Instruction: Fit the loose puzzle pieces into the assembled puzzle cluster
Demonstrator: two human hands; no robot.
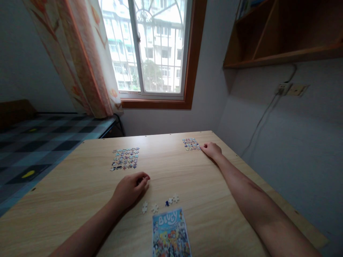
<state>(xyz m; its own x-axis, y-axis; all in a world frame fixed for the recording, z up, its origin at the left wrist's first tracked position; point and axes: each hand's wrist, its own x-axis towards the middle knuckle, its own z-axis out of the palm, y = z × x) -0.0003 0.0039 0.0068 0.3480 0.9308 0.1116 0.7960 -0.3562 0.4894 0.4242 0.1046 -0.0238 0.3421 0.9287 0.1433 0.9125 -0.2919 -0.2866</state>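
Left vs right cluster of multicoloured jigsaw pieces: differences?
Left cluster of multicoloured jigsaw pieces looks larger in frame; right cluster of multicoloured jigsaw pieces, smaller. Left cluster shows clearer gaps between rows; right cluster looks tighter packed. Bare right hand is at right cluster's edge; no hand is at left cluster. Both lie on the pale wooden table.

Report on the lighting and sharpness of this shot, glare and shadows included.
Head view: the window is bright and washed out, while the shelf is dim inside; head view: a pale sheen lies toward the far edge of the table; head view: soft shadow beside the left hand; head view: small puzzle pieces lack readable detail.
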